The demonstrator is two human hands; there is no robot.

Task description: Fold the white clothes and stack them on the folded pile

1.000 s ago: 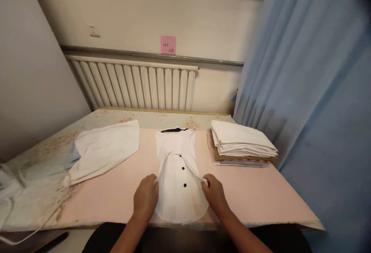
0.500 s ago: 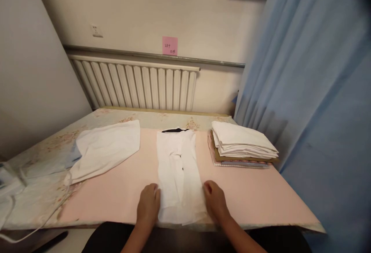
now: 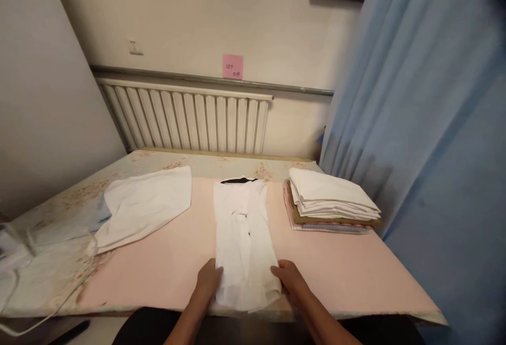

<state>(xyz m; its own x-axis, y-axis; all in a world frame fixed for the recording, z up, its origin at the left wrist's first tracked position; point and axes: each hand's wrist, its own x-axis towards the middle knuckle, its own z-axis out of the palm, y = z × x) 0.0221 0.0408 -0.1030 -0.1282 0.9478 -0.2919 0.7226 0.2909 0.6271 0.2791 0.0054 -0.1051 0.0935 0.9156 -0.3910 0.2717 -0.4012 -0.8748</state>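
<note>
A white garment [image 3: 241, 239], folded into a long narrow shape, lies in front of me on a pink sheet [image 3: 166, 260]. Black shows inside its far end, and small dark spots dot its middle. My left hand [image 3: 209, 276] grips its left edge near the front, thumb on top and fingers underneath. On the opposite edge my right hand [image 3: 290, 276] pinches the cloth the same way, its fingers partly hidden beneath. The garment's near end hangs close to the table's front edge.
A loosely spread white cloth [image 3: 150, 205] lies to the left, with a white appliance [image 3: 16, 250] and its cord beyond it. Folded cloths [image 3: 332, 195] are stacked at the right, beside a blue curtain [image 3: 415, 124]. A radiator [image 3: 190, 116] stands behind the table.
Both hands have moved slightly towards the garment's near end and now hold its side edges, thumbs over the cloth. The view has tilted up slightly.
</note>
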